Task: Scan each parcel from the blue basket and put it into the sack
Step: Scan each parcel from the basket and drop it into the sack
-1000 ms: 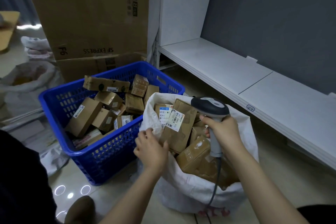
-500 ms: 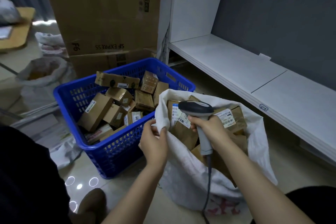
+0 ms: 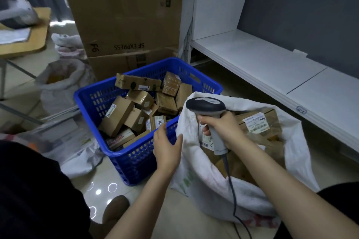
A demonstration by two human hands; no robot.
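A blue basket on the floor holds several brown cardboard parcels. To its right stands a white sack with its mouth wide, filled with more labelled parcels. My right hand grips a grey handheld scanner over the sack's near left rim; its cord hangs down across the sack. My left hand is empty, fingers relaxed, at the gap between the basket's near corner and the sack's edge.
Large SF Express cartons stand behind the basket. A white low shelf runs along the right. Another sack and a wooden table are at the left. Loose plastic bags lie by my knee.
My left hand has let go of the sack's rim and shifted left toward the basket. The scanner hand stays over the sack. The camera has turned slightly left.
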